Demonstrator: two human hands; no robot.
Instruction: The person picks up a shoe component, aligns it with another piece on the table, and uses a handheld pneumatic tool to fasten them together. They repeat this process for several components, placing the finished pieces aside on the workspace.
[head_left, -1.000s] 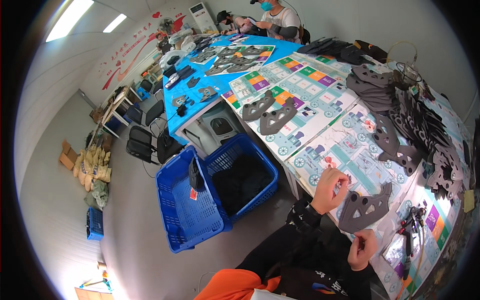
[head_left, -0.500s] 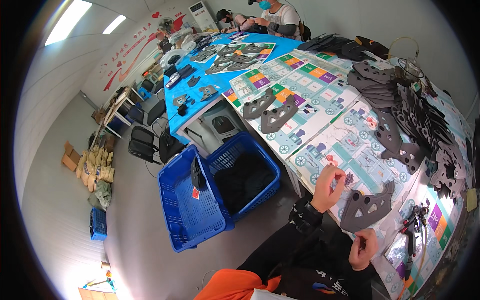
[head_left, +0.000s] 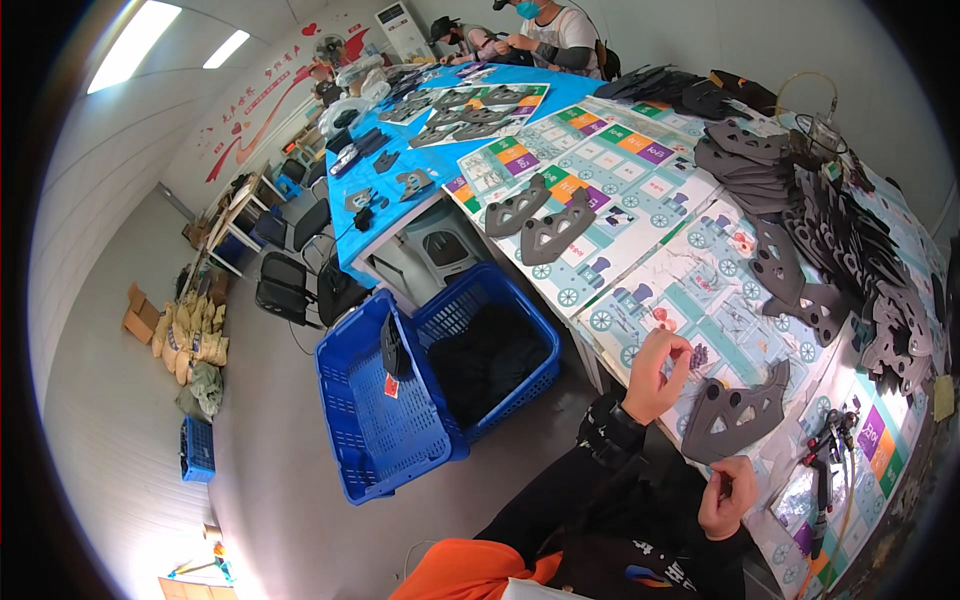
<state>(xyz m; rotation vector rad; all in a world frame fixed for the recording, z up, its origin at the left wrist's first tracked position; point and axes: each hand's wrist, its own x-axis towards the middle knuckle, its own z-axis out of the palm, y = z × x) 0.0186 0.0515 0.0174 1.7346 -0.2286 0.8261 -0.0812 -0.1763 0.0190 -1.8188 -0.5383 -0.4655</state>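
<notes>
A dark grey curved foam-like pad (head_left: 735,415) with cut-out openings lies flat on the table near me. My left hand (head_left: 658,375) is just beyond its left end, fingers curled in toward the thumb, with nothing seen in them. Near the pad's lower edge, my right hand (head_left: 728,498) is loosely closed, and nothing shows in it either. To the right of the pad lies a black spray-gun-like tool (head_left: 822,470) with a thin hose. Two more cut-out pads (head_left: 785,285) rest farther up the table.
Piles of dark pads (head_left: 850,240) line the table's right side. Two similar pads (head_left: 557,230) lie farther off on the patterned tabletop (head_left: 640,200). Blue plastic crates (head_left: 385,440) stand on the floor at left. Two people (head_left: 560,40) sit by the blue-covered table (head_left: 400,215).
</notes>
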